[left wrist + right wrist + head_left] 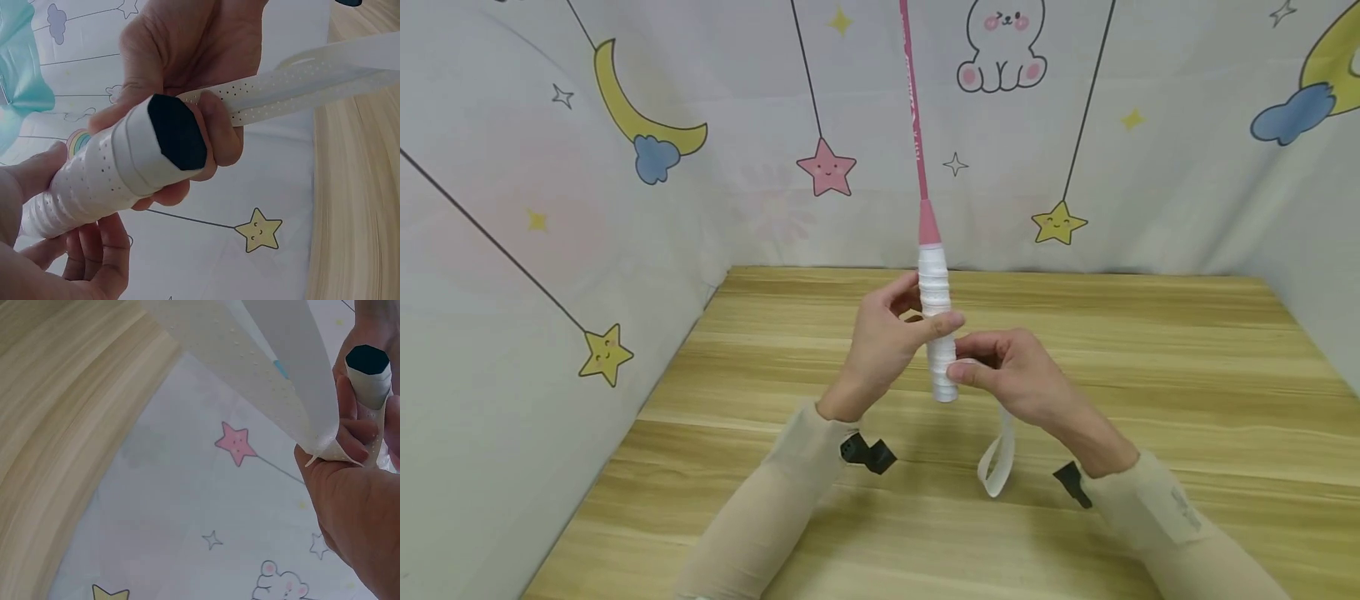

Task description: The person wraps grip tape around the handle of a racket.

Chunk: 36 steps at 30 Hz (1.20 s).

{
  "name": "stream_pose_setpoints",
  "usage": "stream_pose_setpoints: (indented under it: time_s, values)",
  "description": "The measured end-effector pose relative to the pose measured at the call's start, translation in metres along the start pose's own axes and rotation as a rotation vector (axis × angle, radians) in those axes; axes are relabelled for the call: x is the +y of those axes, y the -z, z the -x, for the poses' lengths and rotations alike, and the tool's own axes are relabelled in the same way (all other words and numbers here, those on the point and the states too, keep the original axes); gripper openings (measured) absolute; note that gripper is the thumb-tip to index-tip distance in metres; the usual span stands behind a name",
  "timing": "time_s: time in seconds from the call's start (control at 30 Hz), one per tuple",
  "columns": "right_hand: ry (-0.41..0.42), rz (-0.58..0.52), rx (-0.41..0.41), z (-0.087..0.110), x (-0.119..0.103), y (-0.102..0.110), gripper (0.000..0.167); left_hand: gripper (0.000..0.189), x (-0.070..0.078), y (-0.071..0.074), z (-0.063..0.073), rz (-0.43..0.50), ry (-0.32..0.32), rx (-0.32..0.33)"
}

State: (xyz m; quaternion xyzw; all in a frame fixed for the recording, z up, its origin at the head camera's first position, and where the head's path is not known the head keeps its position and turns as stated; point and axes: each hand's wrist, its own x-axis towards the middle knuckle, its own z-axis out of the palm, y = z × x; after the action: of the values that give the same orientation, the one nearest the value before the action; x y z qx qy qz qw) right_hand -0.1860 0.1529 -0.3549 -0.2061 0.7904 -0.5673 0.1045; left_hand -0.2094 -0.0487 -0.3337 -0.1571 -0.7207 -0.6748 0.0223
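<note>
A badminton racket with a pink shaft (913, 108) stands nearly upright over the table, its head out of view. White perforated grip tape (103, 172) winds in ridges around its handle (935, 283). The dark eight-sided butt (179, 132) shows at the lower end. My left hand (883, 333) holds the handle around its middle, thumb across the front. Lower down, my right hand (1018, 375) pinches the tape beside the handle near the butt. From that hand a loose tape tail (997, 467) hangs in a loop; the right wrist view shows the tail (250, 369) close up.
Beneath the hands lies a wood-grain table (737, 492). A white cloth backdrop (760, 100) printed with stars, moons and a bear stands behind it and along the sides. Small black devices (868, 452) are strapped at both wrists over pale sleeves.
</note>
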Motion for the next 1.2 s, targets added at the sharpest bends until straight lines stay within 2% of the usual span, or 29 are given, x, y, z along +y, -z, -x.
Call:
stream_pose_setpoints:
  time_s: [0.13, 0.27, 0.53, 0.7, 0.9, 1.1, 1.2]
  values:
    - [-0.012, 0.013, 0.015, 0.0012, -0.0005, 0.0003, 0.032, 0.058, 0.0006, 0.0001, 0.0000, -0.013, 0.029, 0.059]
    - [-0.032, 0.013, 0.028, 0.0019, -0.0011, 0.0021, 0.032, 0.061, -0.0002, 0.0014, -0.0008, 0.025, 0.053, 0.089]
    - [-0.037, -0.001, 0.069, 0.0027, 0.0002, 0.0043, 0.029, 0.047, -0.0015, 0.0044, -0.0013, 0.161, 0.025, 0.098]
    - [-0.027, -0.020, 0.101, 0.0026, 0.0014, 0.0048, 0.026, 0.046, -0.0001, 0.0054, -0.0005, 0.249, 0.023, 0.060]
    - [-0.022, -0.031, 0.119, 0.0036, 0.0004, 0.0052, 0.024, 0.044, 0.0015, 0.0060, -0.0004, 0.385, 0.031, -0.016]
    - [-0.013, -0.041, 0.119, 0.0032, -0.0005, 0.0057, 0.024, 0.045, 0.0015, 0.0081, -0.0008, 0.491, 0.051, -0.089]
    - [-0.014, -0.054, 0.108, 0.0023, -0.0005, 0.0068, 0.026, 0.045, 0.0017, 0.0086, -0.0018, 0.528, 0.064, -0.106]
